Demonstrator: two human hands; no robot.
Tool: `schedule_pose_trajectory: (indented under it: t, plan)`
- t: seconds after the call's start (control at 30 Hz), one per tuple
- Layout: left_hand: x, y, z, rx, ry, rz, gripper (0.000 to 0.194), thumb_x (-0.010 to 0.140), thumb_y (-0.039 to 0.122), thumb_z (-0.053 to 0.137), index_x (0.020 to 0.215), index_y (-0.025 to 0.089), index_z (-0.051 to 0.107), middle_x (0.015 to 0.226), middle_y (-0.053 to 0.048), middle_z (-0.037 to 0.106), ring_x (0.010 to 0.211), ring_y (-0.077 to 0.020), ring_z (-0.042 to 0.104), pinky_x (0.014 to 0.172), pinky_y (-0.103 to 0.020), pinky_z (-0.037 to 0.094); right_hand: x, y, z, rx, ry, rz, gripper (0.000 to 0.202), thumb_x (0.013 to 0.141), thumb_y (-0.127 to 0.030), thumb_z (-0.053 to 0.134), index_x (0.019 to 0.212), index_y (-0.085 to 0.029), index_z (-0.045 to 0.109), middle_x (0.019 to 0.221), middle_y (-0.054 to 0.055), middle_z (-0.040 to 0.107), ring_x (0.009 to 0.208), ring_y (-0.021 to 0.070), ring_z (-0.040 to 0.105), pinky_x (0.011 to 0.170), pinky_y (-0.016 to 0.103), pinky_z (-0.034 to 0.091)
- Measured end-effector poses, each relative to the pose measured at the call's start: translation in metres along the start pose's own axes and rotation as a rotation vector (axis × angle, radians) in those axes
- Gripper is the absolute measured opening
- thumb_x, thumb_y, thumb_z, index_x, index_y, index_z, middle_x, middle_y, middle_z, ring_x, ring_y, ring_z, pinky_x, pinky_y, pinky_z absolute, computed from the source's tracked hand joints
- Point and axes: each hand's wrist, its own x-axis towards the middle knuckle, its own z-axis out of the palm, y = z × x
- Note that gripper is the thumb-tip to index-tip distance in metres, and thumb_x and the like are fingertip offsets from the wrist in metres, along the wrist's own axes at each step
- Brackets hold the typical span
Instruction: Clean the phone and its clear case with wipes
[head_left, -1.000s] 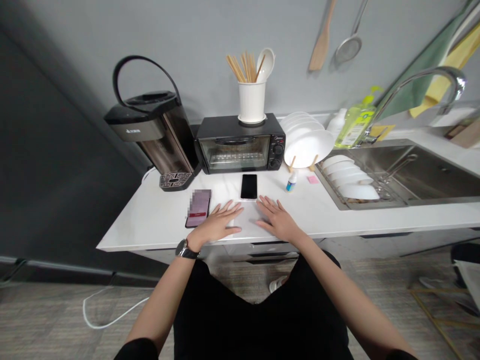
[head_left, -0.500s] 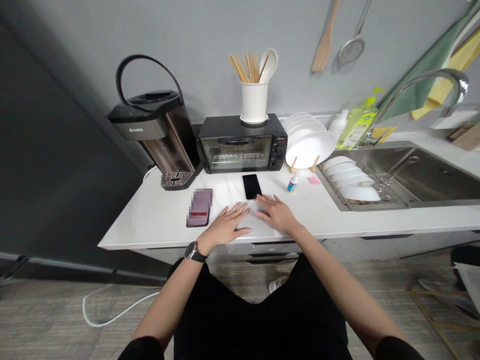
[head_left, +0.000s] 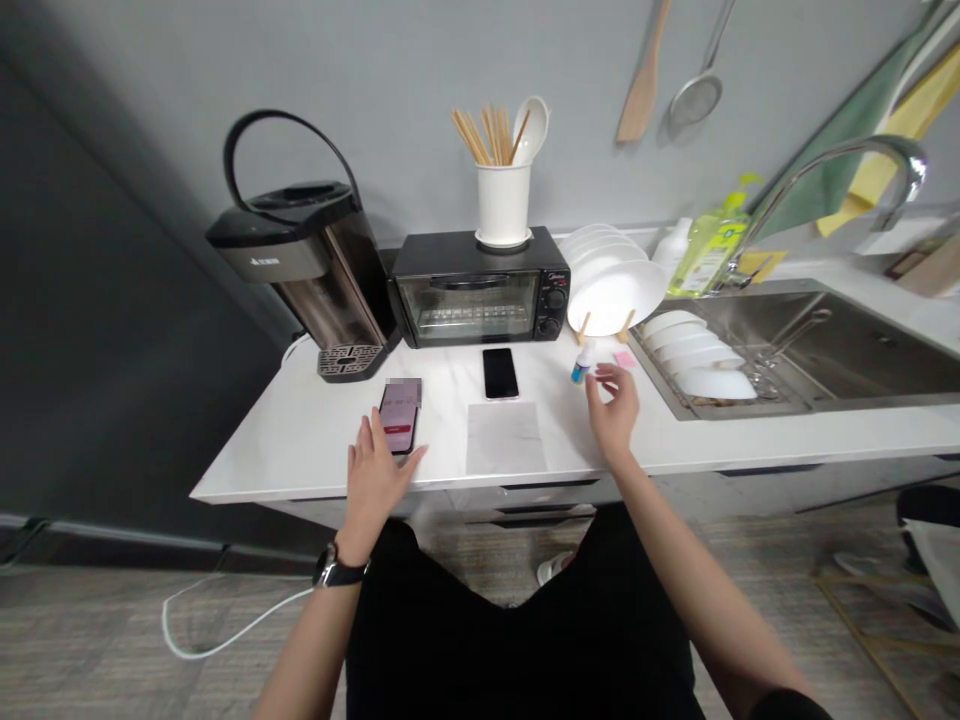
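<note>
My left hand (head_left: 375, 475), fingers apart and holding nothing, is at the lower left edge of a phone with a lit pinkish screen (head_left: 400, 415). On the right, my right hand (head_left: 615, 405) has its fingers curved and apart, just beside a small blue-and-white bottle (head_left: 582, 364); nothing is in it. A pink pad (head_left: 625, 359) lies behind that hand. Between my hands a phone with a dark screen (head_left: 500, 373) lies face up, and in front of it is a thin, see-through grey sheet (head_left: 505, 438) flat on the white counter (head_left: 300, 440).
A toaster oven (head_left: 480, 290) with a white utensil pot (head_left: 503, 200) stands at the back. Left of it is a water dispenser (head_left: 322, 280). White plates (head_left: 615, 295) stand right of the oven, beside the sink (head_left: 840, 350) with bowls (head_left: 705, 360).
My hands have moved apart from the middle: the left one to the lit phone, the right one to the small bottle. The grey sheet is now uncovered.
</note>
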Motion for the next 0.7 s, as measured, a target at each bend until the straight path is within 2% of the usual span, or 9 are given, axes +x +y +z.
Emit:
schedule_pose_trajectory:
  t: [0.07, 0.17, 0.3, 0.33, 0.37, 0.43, 0.5, 0.6, 0.7]
  plan:
    - [-0.003, -0.003, 0.008, -0.022, 0.002, -0.025, 0.102, 0.096, 0.066, 0.058, 0.168, 0.004, 0.02, 0.159, -0.034, 0.047, 0.148, -0.0493, 0.048, 0.119, -0.065, 0.041, 0.019, 0.014, 0.009, 0.016, -0.003, 0.026, 0.064, 0.09, -0.063, 0.066, 0.135, -0.018, 0.057, 0.135, 0.018, 0.068, 0.115, 0.0309, 0.068, 0.101, 0.05, 0.055]
    - [-0.003, 0.0, 0.015, -0.046, 0.037, -0.059, 0.096, 0.097, 0.062, 0.059, 0.167, 0.004, 0.025, 0.155, -0.033, 0.052, 0.144, -0.0489, 0.053, 0.119, -0.065, 0.042, 0.039, 0.019, 0.021, 0.06, -0.199, 0.046, 0.068, 0.088, -0.066, 0.065, 0.133, -0.016, 0.057, 0.126, 0.019, 0.071, 0.111, 0.0328, 0.069, 0.101, 0.052, 0.053]
    - [-0.009, 0.03, 0.0, -0.114, 0.12, 0.032, 0.092, 0.099, 0.059, 0.059, 0.166, 0.006, 0.027, 0.168, -0.032, 0.034, 0.158, -0.0497, 0.031, 0.123, -0.069, 0.034, 0.026, -0.011, 0.01, 0.132, -0.408, 0.007, 0.048, 0.1, -0.06, 0.052, 0.122, -0.018, 0.061, 0.11, 0.013, 0.073, 0.093, 0.0269, 0.07, 0.088, 0.043, 0.057]
    - [-0.013, 0.043, -0.008, -0.164, 0.115, 0.107, 0.083, 0.101, 0.056, 0.057, 0.166, 0.011, 0.03, 0.168, -0.028, 0.037, 0.158, -0.0452, 0.034, 0.125, -0.065, 0.035, 0.014, -0.024, 0.002, 0.145, -0.475, -0.037, 0.044, 0.103, -0.056, 0.049, 0.123, -0.019, 0.06, 0.11, 0.012, 0.072, 0.093, 0.0256, 0.069, 0.088, 0.041, 0.057]
    - [-0.019, 0.059, -0.016, -0.233, 0.068, 0.203, 0.073, 0.103, 0.053, 0.054, 0.164, 0.018, 0.035, 0.164, -0.022, 0.047, 0.153, -0.0386, 0.045, 0.123, -0.057, 0.041, 0.0, -0.038, -0.008, 0.138, -0.572, -0.097, 0.04, 0.105, -0.053, 0.047, 0.123, -0.02, 0.06, 0.109, 0.01, 0.072, 0.092, 0.0246, 0.068, 0.087, 0.039, 0.056]
    - [-0.03, 0.093, -0.03, -0.361, -0.143, 0.408, 0.061, 0.107, 0.049, 0.049, 0.162, 0.024, 0.037, 0.154, -0.015, 0.059, 0.136, -0.0286, 0.063, 0.113, -0.043, 0.053, -0.031, -0.065, -0.027, 0.125, -0.817, -0.224, 0.03, 0.108, -0.044, 0.046, 0.122, -0.022, 0.06, 0.109, 0.009, 0.072, 0.095, 0.024, 0.068, 0.089, 0.038, 0.055]
    - [-0.039, 0.122, -0.038, -0.366, -0.265, 0.524, 0.046, 0.108, 0.048, 0.046, 0.148, 0.025, 0.05, 0.135, -0.013, 0.07, 0.115, -0.0266, 0.073, 0.097, -0.039, 0.058, -0.06, -0.087, -0.044, 0.097, -1.016, -0.354, 0.025, 0.108, -0.039, 0.047, 0.123, -0.023, 0.059, 0.112, 0.009, 0.073, 0.099, 0.0243, 0.068, 0.091, 0.038, 0.055]
    - [-0.047, 0.145, -0.035, -0.185, -0.384, 0.574, 0.036, 0.111, 0.048, 0.036, 0.115, 0.024, 0.063, 0.089, -0.007, 0.076, 0.076, -0.0256, 0.074, 0.067, -0.034, 0.052, -0.086, -0.101, -0.058, -0.034, -1.081, -0.498, 0.026, 0.11, -0.041, 0.045, 0.114, -0.021, 0.06, 0.105, 0.012, 0.075, 0.094, 0.0264, 0.071, 0.082, 0.038, 0.056]
    - [-0.058, 0.149, -0.027, -0.195, -0.456, 0.586, 0.037, 0.113, 0.046, 0.031, 0.11, 0.023, 0.06, 0.077, -0.005, 0.072, 0.065, -0.0238, 0.07, 0.059, -0.031, 0.042, -0.096, -0.102, -0.065, -0.129, -1.053, -0.634, 0.03, 0.111, -0.044, 0.044, 0.109, -0.02, 0.062, 0.1, 0.013, 0.075, 0.087, 0.0272, 0.072, 0.072, 0.036, 0.054]
